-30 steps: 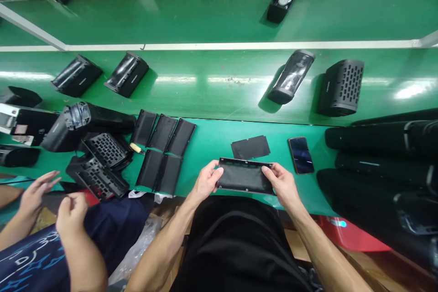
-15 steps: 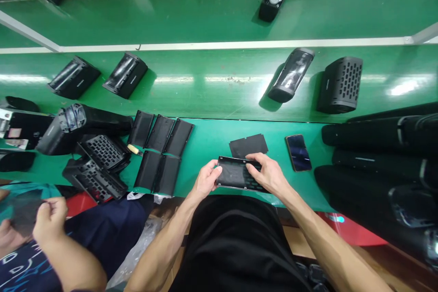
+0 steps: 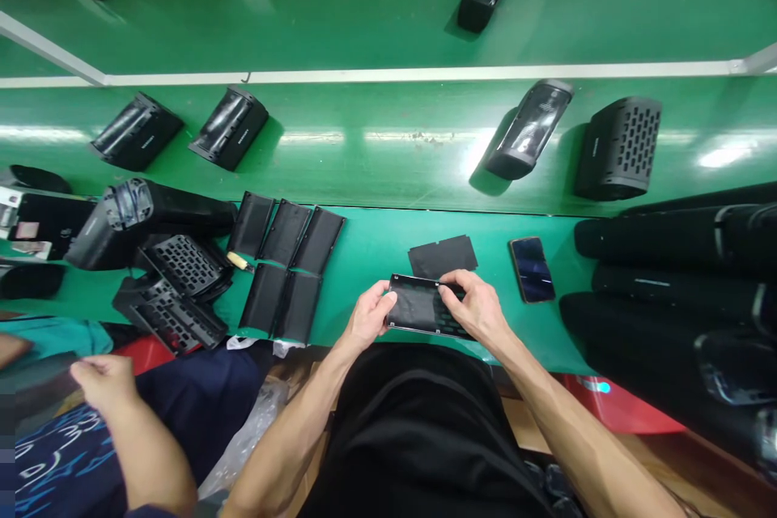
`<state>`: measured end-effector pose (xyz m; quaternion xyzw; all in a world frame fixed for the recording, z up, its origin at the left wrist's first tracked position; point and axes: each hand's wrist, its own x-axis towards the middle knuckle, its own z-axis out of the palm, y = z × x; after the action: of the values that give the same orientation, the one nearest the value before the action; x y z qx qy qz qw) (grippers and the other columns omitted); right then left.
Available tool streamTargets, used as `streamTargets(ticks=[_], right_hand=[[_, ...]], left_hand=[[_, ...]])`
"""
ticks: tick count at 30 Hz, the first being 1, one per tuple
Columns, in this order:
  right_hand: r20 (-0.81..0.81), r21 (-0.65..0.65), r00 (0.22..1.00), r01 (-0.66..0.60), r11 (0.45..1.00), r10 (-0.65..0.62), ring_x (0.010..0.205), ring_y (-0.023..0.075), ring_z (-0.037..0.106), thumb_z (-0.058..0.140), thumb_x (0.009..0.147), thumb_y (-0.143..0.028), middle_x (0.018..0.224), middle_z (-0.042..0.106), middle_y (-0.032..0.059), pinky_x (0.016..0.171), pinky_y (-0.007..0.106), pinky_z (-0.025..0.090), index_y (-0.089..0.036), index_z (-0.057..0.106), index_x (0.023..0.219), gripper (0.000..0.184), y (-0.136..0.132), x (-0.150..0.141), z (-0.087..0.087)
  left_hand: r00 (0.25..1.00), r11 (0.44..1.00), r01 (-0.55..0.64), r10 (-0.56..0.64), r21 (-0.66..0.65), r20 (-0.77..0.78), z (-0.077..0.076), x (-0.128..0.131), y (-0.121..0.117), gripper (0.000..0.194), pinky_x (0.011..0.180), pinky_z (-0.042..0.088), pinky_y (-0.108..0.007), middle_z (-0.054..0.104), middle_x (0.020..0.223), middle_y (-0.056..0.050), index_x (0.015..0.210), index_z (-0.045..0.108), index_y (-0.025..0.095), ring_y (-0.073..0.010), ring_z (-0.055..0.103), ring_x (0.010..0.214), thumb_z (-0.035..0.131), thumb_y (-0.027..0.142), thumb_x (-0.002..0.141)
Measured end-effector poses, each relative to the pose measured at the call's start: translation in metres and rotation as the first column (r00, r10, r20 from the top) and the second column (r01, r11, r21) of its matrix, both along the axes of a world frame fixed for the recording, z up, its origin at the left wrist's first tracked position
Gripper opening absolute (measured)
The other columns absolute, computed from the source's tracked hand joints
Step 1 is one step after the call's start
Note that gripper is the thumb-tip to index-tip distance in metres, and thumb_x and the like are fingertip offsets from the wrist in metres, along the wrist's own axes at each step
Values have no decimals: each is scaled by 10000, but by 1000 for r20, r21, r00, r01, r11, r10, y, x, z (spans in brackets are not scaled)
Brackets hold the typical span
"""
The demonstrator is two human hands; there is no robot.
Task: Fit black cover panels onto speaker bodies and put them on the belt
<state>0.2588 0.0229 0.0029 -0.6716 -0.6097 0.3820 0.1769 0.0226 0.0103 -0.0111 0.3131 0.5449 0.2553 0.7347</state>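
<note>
Between my hands is a black perforated plastic panel (image 3: 418, 306), its inner side facing up, near the front edge of the green bench. My left hand (image 3: 370, 312) grips its left end, thumb on top. My right hand (image 3: 474, 306) is closed on its right part, thumb on the inner face and fingers over the far edge, covering some of the holes. A dark sheet appears to lie inside the panel. Just beyond it a flat black sheet (image 3: 442, 256) with notched edges rests on the bench. Several similar black panels (image 3: 316, 241) lie in two rows to the left.
A phone (image 3: 532, 269) lies right of my hands, beside large black speakers (image 3: 655, 283). Perforated grilles (image 3: 182, 265) are stacked at left near a yellow-handled tool (image 3: 239, 261). Speaker units (image 3: 229, 129) stand on the green strip behind. A co-worker's hand (image 3: 108, 382) holds a dark sheet at lower left.
My hands and the panel keep almost the same pose, with the view shifted slightly. The co-worker's hand at lower left has moved, pulling at the thin dark sheet.
</note>
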Motion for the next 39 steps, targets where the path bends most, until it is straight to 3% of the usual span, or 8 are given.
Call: streamTargets(ticks=[12, 18, 24, 30, 34, 37, 39], right_hand=[[-5, -17, 1000, 8, 1000, -9, 936, 294, 692, 555, 857, -339, 978, 772, 81, 867, 432, 498, -231, 706, 942, 204, 2, 0, 2], [-84, -34, 996, 38, 999, -41, 893, 249, 692, 533, 921, -347, 1073, 762, 79, 775, 366, 527, -211, 690, 1122, 288, 1, 8, 4], [-91, 68, 994, 61, 996, -54, 1025, 295, 675, 591, 873, -348, 1094, 729, 87, 942, 448, 511, -234, 690, 1051, 233, 0, 17, 5], [-62, 33, 993, 99, 994, -97, 887, 296, 698, 638, 877, -420, 917, 742, 80, 846, 458, 538, -234, 692, 888, 194, 3, 6, 5], [-217, 90, 959, 206, 975, -182, 1056, 288, 676, 692, 895, -454, 1113, 723, 95, 967, 453, 522, -235, 692, 1084, 289, -5, 18, 11], [-407, -110, 838, 350, 930, -364, 1084, 266, 673, 729, 890, -527, 1191, 713, 100, 944, 414, 549, -239, 661, 1200, 428, -19, 41, 12], [-480, -335, 762, 298, 894, -434, 890, 229, 692, 753, 872, -570, 1028, 745, 81, 787, 356, 573, -223, 670, 1196, 482, -31, 55, 11]], left_hand=[[999, 999, -34, 34, -20, 14, 7, 4, 4, 469, 326, 244, -170, 446, 509, 111, 1024, 570, 176, -50, 308, 344, 669, 604, 859], [999, 999, -41, 41, -16, 8, 3, 2, 3, 459, 324, 251, -159, 440, 520, 115, 1017, 569, 181, -45, 302, 354, 663, 602, 859], [999, 998, -45, 46, -46, 23, 1, 4, 2, 477, 322, 248, -149, 432, 521, 116, 1009, 566, 194, -47, 301, 359, 677, 625, 837], [999, 999, -29, 31, -35, 37, -1, 1, 2, 482, 341, 254, -151, 436, 528, 111, 1044, 581, 194, -48, 308, 367, 674, 631, 864], [1000, 999, -19, 18, 44, 21, -3, -8, -3, 471, 373, 297, -164, 497, 570, 84, 1105, 602, 180, -55, 358, 387, 634, 613, 921], [999, 993, -39, 35, 115, 30, 0, -15, -6, 469, 425, 337, -177, 537, 629, 59, 1158, 611, 172, -60, 399, 432, 632, 588, 941], [999, 991, -43, 39, 129, 34, 4, -17, -6, 474, 435, 332, -182, 519, 630, 59, 1165, 613, 170, -62, 390, 444, 635, 588, 942]])
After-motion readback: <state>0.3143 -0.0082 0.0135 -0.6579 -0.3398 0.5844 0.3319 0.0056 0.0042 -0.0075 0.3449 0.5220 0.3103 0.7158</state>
